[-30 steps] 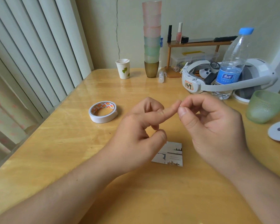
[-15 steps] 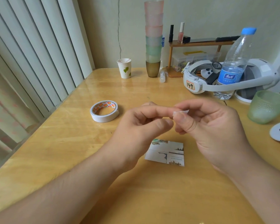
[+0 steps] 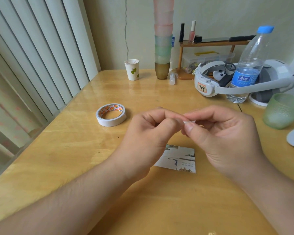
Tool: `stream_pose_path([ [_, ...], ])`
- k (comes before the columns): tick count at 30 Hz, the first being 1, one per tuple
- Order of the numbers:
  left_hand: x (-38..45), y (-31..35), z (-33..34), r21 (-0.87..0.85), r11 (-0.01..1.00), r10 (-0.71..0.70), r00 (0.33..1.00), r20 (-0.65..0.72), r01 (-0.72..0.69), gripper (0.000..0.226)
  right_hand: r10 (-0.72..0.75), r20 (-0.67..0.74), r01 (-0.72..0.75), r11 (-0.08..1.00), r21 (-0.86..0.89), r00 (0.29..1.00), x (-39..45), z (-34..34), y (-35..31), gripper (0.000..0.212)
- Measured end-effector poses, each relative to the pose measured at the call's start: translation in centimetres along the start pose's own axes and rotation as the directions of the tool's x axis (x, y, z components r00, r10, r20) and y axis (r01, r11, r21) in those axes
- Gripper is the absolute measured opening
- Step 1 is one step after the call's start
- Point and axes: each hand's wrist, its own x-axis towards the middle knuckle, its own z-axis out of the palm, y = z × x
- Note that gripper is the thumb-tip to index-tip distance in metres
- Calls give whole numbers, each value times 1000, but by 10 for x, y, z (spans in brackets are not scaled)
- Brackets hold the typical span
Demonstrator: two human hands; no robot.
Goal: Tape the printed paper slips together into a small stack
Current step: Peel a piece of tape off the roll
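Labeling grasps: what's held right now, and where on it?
A small piece of tape, pinched at its ends between the fingertips of the left hand and right hand.

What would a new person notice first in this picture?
First, the left hand and the right hand, raised together at the centre and pinching a small white piece of tape. Under them the printed paper slips lie flat on the wooden table. The tape roll lies to the left, and a tall stack of cups stands by the wall.
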Motion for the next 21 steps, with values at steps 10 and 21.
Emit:
stream_pose_path([
  [10,1,-3,3,43,998,-44,998,38,42,27,-89,-40,83,987,-138,995,1,-4,3,21],
  [21,3,-11,0,0,996,-91,996,6,91,32,-443,12,325,637,-699,896,7,-17,5,4],
])
